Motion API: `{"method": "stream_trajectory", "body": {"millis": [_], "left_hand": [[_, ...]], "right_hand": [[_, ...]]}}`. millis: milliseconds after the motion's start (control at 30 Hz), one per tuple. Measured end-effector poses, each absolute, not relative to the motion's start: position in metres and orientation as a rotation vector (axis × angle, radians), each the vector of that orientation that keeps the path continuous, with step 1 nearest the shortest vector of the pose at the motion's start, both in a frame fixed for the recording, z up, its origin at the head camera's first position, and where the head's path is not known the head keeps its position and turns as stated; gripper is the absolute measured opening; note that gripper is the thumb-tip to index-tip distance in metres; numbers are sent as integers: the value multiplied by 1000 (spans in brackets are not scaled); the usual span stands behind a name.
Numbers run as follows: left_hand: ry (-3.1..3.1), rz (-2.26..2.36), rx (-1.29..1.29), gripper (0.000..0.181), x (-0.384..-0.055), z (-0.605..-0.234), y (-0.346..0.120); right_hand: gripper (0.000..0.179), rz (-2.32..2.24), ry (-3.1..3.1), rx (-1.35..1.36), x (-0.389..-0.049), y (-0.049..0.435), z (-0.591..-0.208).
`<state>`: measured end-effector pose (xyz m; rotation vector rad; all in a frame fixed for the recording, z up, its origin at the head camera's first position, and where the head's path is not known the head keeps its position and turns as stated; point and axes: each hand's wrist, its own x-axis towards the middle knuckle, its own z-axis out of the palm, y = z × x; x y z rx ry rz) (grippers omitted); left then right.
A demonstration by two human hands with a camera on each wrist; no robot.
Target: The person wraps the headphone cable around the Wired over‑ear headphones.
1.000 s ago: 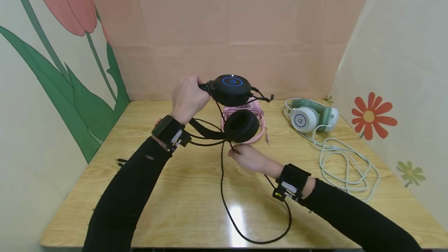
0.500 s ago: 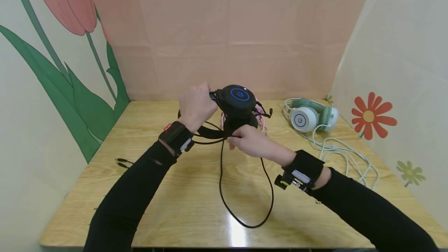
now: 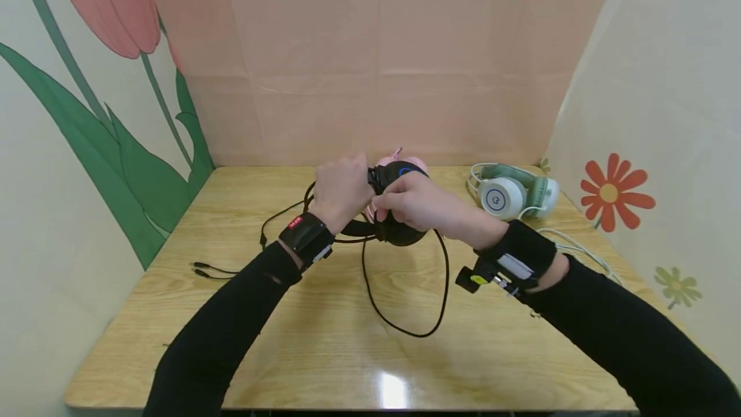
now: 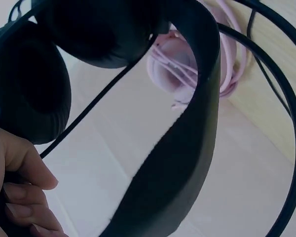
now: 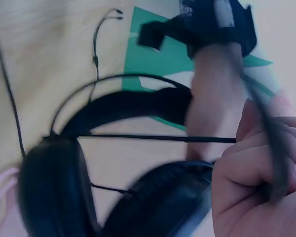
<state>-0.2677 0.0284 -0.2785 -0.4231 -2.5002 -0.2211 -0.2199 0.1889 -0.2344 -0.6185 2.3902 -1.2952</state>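
Note:
A pair of black over-ear headphones is held above the table; one ear cup (image 3: 402,235) shows below my right hand in the head view. My left hand (image 3: 344,192) grips the headphones' frame, its fingers curled round it in the left wrist view. The padded headband strap (image 4: 187,143) arcs beside that hand. Close by the ear cups, my right hand (image 3: 422,208) pinches the black cable (image 5: 158,138), which runs taut toward the headphones in the right wrist view. A loop of the cable (image 3: 444,288) hangs below. The hands hide much of the headphones.
Pink headphones (image 4: 170,69) with a coiled pink cord lie behind the black pair. White and green headphones (image 3: 503,198) with a loose pale cord rest at the table's back right. Black cable plugs (image 3: 202,266) lie on the wooden table (image 3: 278,352) at left.
The black headphones have been lowered and turned. My right hand has risen to the ear cups with the cable, and the hanging loop has shortened. More cable shows at left.

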Motion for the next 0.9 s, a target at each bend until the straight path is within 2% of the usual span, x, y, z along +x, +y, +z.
{"method": "stream_trajectory", "body": {"millis": [167,367,600,900], "left_hand": [[-2500,-183,-438,36,-267,-284,33],[-2412,-106,-490,28,-268,-289,38],[-2226,18,-578,9,-266,-293,44],[-2223,31,-672,17,-266,-298,43]], "right_hand": [[28,-1372,2328,-631,-222,191,-220],[26,-1441,2197,-571,-219,199,-206],[24,-1565,2109,-594,-215,203,-190],[26,-1679,2147,-580,-221,226,-149]]}}
